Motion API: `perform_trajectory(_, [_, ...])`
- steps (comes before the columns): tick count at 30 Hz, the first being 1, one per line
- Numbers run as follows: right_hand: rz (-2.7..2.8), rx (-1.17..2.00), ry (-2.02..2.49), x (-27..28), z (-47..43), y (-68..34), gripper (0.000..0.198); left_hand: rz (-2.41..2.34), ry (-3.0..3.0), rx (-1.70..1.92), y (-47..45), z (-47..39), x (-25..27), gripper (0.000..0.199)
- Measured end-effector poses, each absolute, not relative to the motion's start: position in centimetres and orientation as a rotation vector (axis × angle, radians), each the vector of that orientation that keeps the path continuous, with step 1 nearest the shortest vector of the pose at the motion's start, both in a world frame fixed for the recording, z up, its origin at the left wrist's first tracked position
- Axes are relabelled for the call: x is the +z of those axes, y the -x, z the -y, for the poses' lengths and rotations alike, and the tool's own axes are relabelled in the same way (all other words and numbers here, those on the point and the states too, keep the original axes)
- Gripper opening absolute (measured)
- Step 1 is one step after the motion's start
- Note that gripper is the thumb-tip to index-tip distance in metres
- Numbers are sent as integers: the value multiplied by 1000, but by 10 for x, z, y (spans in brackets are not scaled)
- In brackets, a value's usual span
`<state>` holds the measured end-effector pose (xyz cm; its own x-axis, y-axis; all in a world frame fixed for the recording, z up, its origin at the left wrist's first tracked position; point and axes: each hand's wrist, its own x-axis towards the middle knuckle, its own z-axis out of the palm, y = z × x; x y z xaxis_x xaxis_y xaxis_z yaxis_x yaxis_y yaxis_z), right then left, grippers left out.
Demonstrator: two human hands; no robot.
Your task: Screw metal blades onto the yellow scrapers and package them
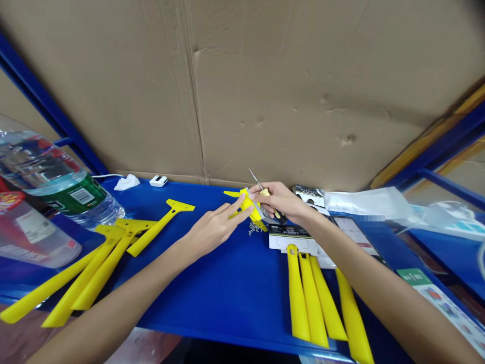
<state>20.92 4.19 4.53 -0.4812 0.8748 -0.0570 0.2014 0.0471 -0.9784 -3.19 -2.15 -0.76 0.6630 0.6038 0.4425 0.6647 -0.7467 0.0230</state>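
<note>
My left hand [214,226] pinches a yellow scraper head [244,200] above the back middle of the blue table. My right hand [278,198] grips a screwdriver [267,192], its metal shaft pointing up and to the left, while its fingertips also touch the scraper head. Several small screws [253,229] lie in a little heap just below the hands. Part of the scraper is hidden by my fingers. A single yellow scraper handle [161,227] lies left of my left hand.
Several yellow handles [102,268] are piled at left, beside a water bottle [76,187] and a plastic jug [34,237]. More yellow handles [308,298] with packaging cards [290,237] lie at right, near a phone [355,235]. Cardboard [265,101] walls the back.
</note>
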Motion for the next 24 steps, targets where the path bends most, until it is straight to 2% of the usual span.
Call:
perform_trajectory(9, [1829, 1525, 1089, 46, -45, -215, 32, 1034, 2659, -586, 29, 26, -5, 52])
perform_trajectory(24, [1855, 1377, 1063, 42, -39, -208, 36, 1035, 2513, -440, 34, 28, -3, 55])
